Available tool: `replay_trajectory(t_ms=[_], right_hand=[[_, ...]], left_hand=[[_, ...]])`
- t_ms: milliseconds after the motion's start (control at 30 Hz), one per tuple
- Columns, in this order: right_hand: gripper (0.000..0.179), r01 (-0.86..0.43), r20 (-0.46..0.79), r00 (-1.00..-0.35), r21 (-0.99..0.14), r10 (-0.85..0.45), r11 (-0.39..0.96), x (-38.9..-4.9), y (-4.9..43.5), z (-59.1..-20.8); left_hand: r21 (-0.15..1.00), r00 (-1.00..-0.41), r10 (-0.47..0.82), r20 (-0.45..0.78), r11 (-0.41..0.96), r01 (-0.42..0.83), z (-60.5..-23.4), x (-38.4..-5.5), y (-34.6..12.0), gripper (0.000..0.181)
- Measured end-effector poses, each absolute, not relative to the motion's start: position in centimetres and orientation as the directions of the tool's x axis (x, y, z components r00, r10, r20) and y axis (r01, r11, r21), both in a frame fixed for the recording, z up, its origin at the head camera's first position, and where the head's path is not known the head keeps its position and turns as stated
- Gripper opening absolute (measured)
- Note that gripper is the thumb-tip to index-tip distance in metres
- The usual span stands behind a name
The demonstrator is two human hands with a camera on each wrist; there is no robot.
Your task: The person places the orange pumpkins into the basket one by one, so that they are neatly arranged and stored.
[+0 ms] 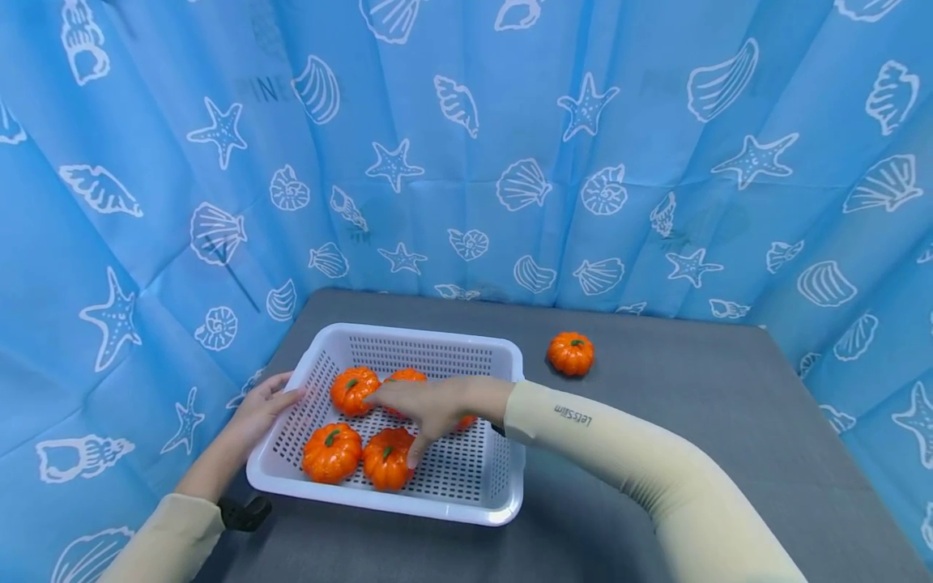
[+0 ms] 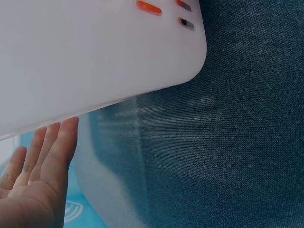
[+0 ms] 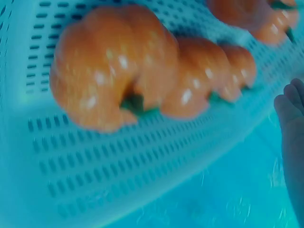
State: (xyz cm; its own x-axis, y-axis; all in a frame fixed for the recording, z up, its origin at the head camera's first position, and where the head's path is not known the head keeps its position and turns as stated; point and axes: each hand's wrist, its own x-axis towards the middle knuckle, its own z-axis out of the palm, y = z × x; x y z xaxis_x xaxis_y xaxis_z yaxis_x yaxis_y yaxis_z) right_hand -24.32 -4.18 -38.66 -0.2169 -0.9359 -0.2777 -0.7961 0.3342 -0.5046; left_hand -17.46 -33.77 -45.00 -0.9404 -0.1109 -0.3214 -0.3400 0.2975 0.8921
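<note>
A white perforated plastic basket (image 1: 437,508) holds several small orange pumpkins with green stems, including a front-left pumpkin (image 1: 331,453) and a back-left pumpkin (image 1: 355,390). My left hand (image 1: 262,409) rests at the basket's left rim; in the left wrist view its fingers (image 2: 57,154) are straight, tips against the basket's edge. Over the basket's middle, my right hand (image 1: 423,405) reaches with fingers extended and thumb spread, partly covering the pumpkins below. Its fingers (image 3: 289,111) show at the right edge of the right wrist view, apart from a blurred large pumpkin (image 3: 114,66).
One more pumpkin (image 1: 571,354) lies on the dark grey tabletop (image 1: 656,389), right of the basket. A blue curtain (image 1: 466,162) with white shells and starfish hangs behind and beside the table. The right sleeve (image 1: 634,453) crosses over the basket's right rim.
</note>
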Motion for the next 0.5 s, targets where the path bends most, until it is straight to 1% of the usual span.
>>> replay_trajectory(t_ms=[167,267,333,500], right_hand=[[0.095,-0.790,-0.184,-0.313,-0.495,-0.932,0.363,-26.2,-1.7,-36.2],[0.095,-0.768,-0.126,-0.394,-0.499,-0.911,0.401,-27.8,0.6,-35.2],[0.096,-0.739,-0.086,-0.451,-0.522,-0.888,0.426,-28.9,2.5,-34.9],[0.096,-0.661,-0.021,-0.602,-0.548,-0.798,0.513,-31.6,7.7,-35.0]], left_hand=[[0.891,-0.941,-0.111,-0.319,0.302,-0.338,-44.9,-17.6,-33.7,0.074],[0.892,-0.940,-0.105,-0.323,0.298,-0.340,-44.9,-17.6,-33.7,0.074],[0.892,-0.940,-0.101,-0.326,0.297,-0.341,-44.9,-17.5,-33.7,0.074],[0.891,-0.940,-0.098,-0.327,0.300,-0.341,-44.8,-17.4,-33.8,0.074]])
